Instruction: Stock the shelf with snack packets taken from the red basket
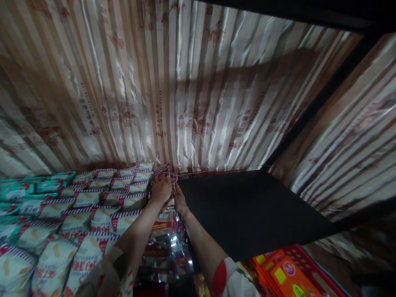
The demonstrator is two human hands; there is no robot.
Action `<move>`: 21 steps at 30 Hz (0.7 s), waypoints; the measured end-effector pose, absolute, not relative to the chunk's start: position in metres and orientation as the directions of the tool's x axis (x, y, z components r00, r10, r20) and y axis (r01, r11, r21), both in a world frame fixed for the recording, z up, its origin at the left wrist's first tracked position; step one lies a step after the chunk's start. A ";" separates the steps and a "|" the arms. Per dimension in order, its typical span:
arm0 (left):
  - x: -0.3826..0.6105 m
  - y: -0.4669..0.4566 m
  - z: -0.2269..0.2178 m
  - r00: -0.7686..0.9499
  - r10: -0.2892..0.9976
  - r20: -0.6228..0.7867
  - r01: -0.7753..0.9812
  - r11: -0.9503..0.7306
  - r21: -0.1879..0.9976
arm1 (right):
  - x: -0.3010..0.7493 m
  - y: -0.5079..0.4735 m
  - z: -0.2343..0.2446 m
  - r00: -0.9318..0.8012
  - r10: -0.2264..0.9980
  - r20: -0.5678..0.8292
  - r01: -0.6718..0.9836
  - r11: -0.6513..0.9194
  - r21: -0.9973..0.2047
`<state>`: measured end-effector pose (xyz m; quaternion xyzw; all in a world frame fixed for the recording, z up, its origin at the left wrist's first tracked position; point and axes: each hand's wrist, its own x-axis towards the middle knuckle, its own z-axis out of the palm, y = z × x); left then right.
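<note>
My left hand (161,189) lies over the far end of a row of clear-and-red snack packets (161,226), its fingers stretched across a dark reddish packet (162,168) at the back. Against the right side of the same row rests my right hand (180,199), fingers extended and pointing to the back wall. The packets stand between the two hands, and my hands and forearms cover part of them. Left of the row, white snack bags (131,202) with red and blue striped edges stand in several rows.
Green snack bags (18,190) lie at the far left. A bare black shelf board (244,206) extends to the right. Orange packets (289,274) and a red plastic basket (312,264) are at the lower right. Printed pleated sheeting (198,90) hangs behind, with a black frame post (318,103).
</note>
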<state>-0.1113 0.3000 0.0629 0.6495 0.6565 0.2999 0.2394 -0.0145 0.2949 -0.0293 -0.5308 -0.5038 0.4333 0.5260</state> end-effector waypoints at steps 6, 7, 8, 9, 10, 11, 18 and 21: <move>-0.110 0.300 0.063 -0.064 0.996 0.069 0.779 0.007 0.627 | -0.016 0.290 -0.022 0.103 0.992 0.066 0.057 0.061 -0.997; -0.110 0.300 0.063 -0.050 0.996 0.077 0.792 -0.008 0.611 | -0.016 0.290 -0.021 0.097 0.994 0.057 0.051 0.052 -0.997; -0.109 0.299 0.063 -0.039 0.995 0.086 0.805 -0.020 0.594 | -0.016 0.289 -0.019 0.093 0.994 0.049 0.043 0.045 -0.998; -0.109 0.299 0.064 -0.039 0.995 0.091 0.816 -0.021 0.577 | -0.016 0.288 -0.017 0.088 0.995 0.046 0.032 0.043 -0.999; -0.108 0.298 0.065 -0.055 0.995 0.088 0.827 -0.005 0.563 | -0.016 0.288 -0.016 0.086 0.995 0.048 0.020 0.046 -0.999; -0.106 0.298 0.065 -0.083 0.994 0.078 0.835 0.027 0.550 | -0.017 0.287 -0.015 0.083 0.995 0.054 0.009 0.054 -0.999; -0.100 0.292 0.067 -0.051 0.992 0.116 0.878 -0.011 0.478 | -0.027 0.288 -0.013 0.075 0.994 0.076 -0.033 0.078 -0.996; -0.099 0.290 0.068 -0.150 0.984 0.093 0.853 0.082 0.516 | -0.031 0.290 -0.015 0.069 0.994 0.083 -0.125 0.091 -0.988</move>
